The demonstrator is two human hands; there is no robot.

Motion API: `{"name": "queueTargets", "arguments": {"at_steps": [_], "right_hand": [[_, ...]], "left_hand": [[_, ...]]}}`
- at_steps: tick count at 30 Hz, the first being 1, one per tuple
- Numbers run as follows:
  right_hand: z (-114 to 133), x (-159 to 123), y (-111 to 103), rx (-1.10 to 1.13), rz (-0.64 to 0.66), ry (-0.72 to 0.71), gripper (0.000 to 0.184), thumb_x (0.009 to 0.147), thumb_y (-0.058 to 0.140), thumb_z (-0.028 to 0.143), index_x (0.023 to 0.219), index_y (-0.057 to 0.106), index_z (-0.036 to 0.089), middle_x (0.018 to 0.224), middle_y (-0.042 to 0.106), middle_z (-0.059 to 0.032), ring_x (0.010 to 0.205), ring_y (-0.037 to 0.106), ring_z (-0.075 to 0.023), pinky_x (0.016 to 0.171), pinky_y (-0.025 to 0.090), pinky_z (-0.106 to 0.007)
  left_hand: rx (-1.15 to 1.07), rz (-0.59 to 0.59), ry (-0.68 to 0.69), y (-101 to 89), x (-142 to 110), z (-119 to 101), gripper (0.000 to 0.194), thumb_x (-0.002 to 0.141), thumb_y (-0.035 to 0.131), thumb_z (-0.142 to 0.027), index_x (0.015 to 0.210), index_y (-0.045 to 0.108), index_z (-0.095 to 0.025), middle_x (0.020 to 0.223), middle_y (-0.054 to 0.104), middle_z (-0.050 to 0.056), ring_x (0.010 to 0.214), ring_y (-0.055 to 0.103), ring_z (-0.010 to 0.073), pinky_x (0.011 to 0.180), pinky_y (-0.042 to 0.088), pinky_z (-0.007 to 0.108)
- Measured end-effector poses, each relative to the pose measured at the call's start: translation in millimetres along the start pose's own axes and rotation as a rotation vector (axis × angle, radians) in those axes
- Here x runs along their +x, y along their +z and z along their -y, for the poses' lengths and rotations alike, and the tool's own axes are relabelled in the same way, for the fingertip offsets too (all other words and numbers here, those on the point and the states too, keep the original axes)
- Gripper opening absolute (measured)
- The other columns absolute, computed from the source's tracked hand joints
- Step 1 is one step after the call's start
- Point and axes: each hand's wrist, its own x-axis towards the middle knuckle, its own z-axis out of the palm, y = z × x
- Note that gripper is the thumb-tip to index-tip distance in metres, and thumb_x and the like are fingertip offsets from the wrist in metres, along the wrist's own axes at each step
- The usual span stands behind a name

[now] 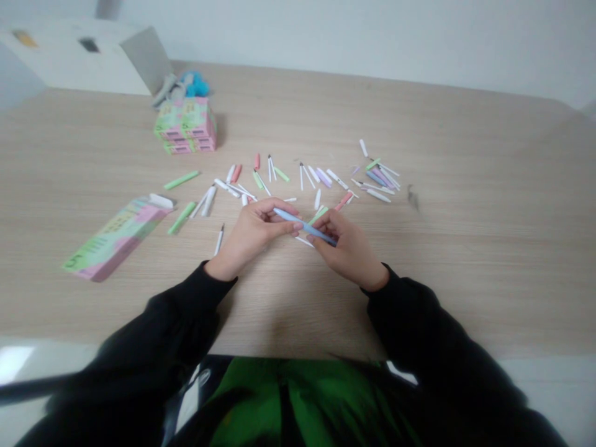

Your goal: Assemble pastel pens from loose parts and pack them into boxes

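Nearest the lens, along the bottom edge, green clothing point(298, 397), flanked by dark sleeves point(177, 320). Above the table point(475, 248), held out in front, a light blue pen point(308, 228), slanting from upper left down to lower right. Pinched toward its upper-left part between thumb and fingers of the left hand point(261, 226); pinched toward its lower-right end between thumb and fingers of the right hand point(347, 245). Cannot tell exactly which fingertips touch behind it.

Just below the pen in view, partly covered, a thin white stick point(305, 241). Immediately beyond the right hand, green pieces point(319, 215) and a red piece point(344, 200). Near the left wrist, a white refill point(219, 239) with dark tip. Farther out, in a loose band across the tabletop, white, red, green and purple pen parts point(323, 177), with a denser cluster point(379, 179) off to the right. To the left, two green barrels point(181, 217), then a pastel carton point(118, 239), flap open. Farther back, stacked pastel boxes point(186, 124); behind those, a bright blue object point(194, 84), blurred.
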Motion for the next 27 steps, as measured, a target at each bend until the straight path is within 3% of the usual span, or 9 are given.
{"name": "queueTargets", "arguments": {"at_steps": [2,5,12,19,21,25,27], "right_hand": [[-0.1,0.4,-1.3,0.049,0.030,0.037,0.014,0.089,0.064,0.032,0.084,0.057,0.021,0.070,0.066,0.0003,0.062,0.058,-0.0140,0.062,0.042,-0.028],[1.5,0.8,-3.7,0.064,0.101,0.080,0.025,0.095,0.054,0.038,0.078,0.059,0.020,0.066,0.065,-0.0008,0.059,0.056,-0.0138,0.060,0.041,-0.028],[2.4,-1.1,0.7,0.045,0.063,0.038,0.014,0.090,0.065,0.033,0.090,0.064,0.018,0.066,0.063,0.0019,0.058,0.055,-0.0118,0.058,0.040,-0.026],[5.3,0.1,-1.6,0.360,0.299,0.174,0.037,0.092,0.058,0.055,0.080,0.056,0.020,0.059,0.054,0.0044,0.049,0.048,-0.0104,0.048,0.042,-0.025],[5.7,0.2,-1.4,0.330,0.281,0.141,0.037,0.093,0.055,0.055,0.082,0.056,0.020,0.059,0.051,0.0051,0.050,0.047,-0.0104,0.049,0.041,-0.025],[6.5,-0.5,0.8,0.126,0.130,0.019,0.022,0.092,0.060,0.041,0.089,0.060,0.019,0.064,0.053,0.0043,0.058,0.048,-0.0107,0.056,0.037,-0.025],[7.1,-1.0,0.8,0.134,0.169,0.034,0.024,0.092,0.060,0.041,0.084,0.060,0.019,0.062,0.053,0.0040,0.057,0.047,-0.0104,0.055,0.036,-0.025]], "left_hand": [[0.013,0.008,0.003,0.0,0.0,0.0,0.035,0.061,0.093,-0.033,0.083,0.072,-0.016,0.066,0.072,0.000,0.062,0.069,0.0151,0.064,0.056,0.026],[0.038,0.010,0.015,0.7,-0.1,0.7,0.034,0.063,0.092,-0.036,0.083,0.071,-0.017,0.065,0.071,0.000,0.062,0.069,0.0153,0.063,0.055,0.027],[0.021,0.013,0.010,1.4,-0.4,2.3,0.036,0.061,0.093,-0.036,0.082,0.072,-0.016,0.066,0.072,0.000,0.062,0.070,0.0155,0.062,0.057,0.026],[0.052,0.043,0.038,-0.3,-3.9,-6.9,0.034,0.060,0.095,-0.036,0.077,0.074,-0.016,0.067,0.074,0.003,0.062,0.072,0.0179,0.061,0.059,0.027],[0.058,0.028,0.047,0.5,-4.5,-7.1,0.033,0.061,0.095,-0.036,0.078,0.074,-0.017,0.067,0.074,0.003,0.063,0.072,0.0179,0.061,0.059,0.027],[0.053,0.013,0.046,1.6,-4.3,-4.2,0.033,0.061,0.094,-0.036,0.080,0.074,-0.017,0.069,0.075,0.003,0.065,0.073,0.0178,0.062,0.058,0.026],[0.035,0.044,0.031,1.4,-4.1,-3.3,0.033,0.061,0.094,-0.035,0.079,0.073,-0.016,0.068,0.075,0.003,0.064,0.073,0.0181,0.061,0.059,0.027]]}}
